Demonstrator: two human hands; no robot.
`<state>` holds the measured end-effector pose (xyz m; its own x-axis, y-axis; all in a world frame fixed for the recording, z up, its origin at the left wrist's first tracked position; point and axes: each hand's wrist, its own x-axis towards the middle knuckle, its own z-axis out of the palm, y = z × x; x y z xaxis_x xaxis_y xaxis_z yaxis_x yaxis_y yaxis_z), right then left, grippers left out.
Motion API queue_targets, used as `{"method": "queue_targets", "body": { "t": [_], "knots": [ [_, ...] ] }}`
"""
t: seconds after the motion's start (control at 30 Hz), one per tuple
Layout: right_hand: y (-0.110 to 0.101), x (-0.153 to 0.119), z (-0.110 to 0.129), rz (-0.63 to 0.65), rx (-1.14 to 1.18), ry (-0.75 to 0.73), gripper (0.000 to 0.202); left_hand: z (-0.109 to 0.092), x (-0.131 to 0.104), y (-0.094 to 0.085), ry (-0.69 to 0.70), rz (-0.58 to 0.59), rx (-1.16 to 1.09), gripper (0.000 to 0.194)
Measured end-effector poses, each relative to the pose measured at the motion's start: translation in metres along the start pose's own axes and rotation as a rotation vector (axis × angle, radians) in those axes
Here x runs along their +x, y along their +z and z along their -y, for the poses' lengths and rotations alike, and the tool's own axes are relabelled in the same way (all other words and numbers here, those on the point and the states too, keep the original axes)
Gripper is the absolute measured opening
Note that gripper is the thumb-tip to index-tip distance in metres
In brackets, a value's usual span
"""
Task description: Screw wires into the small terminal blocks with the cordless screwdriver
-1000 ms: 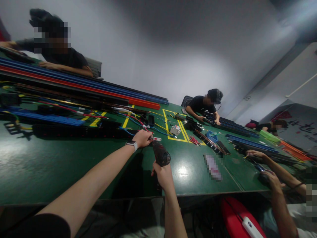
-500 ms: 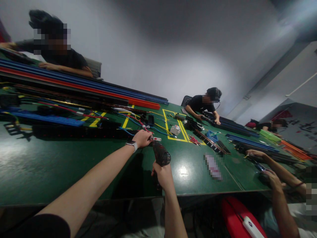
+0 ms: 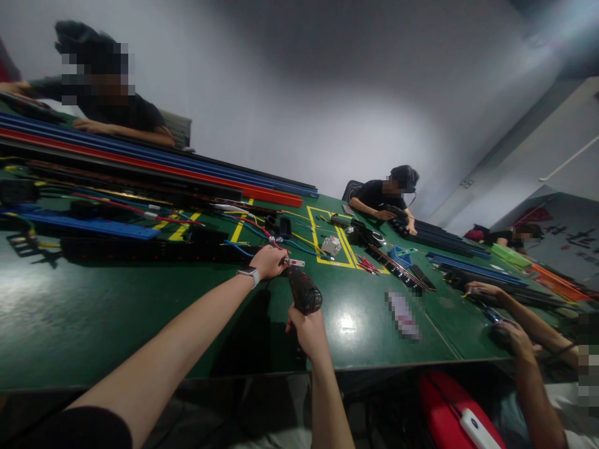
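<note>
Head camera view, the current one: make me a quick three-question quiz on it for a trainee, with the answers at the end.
1. Which hand of the camera wearer grips the power drill?
2. True or false: the watch is worn on the left arm.
3. What colour are the lines around the pale boxy part?
A. White
B. Yellow
C. Red

Key:
1. The right hand.
2. True.
3. B.
</note>
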<state>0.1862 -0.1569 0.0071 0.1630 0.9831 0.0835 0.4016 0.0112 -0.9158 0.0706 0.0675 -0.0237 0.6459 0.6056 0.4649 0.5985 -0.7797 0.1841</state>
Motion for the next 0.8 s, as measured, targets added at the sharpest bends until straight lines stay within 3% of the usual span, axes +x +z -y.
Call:
{"method": "queue_targets", "body": {
  "t": [0.8],
  "knots": [
    [0.0012,-0.0019,-0.0055,-0.015,0.021,0.030,0.017,-0.0027,0.0012,-0.0029,-0.014,0.005,0.021,0.022]
  ]
}}
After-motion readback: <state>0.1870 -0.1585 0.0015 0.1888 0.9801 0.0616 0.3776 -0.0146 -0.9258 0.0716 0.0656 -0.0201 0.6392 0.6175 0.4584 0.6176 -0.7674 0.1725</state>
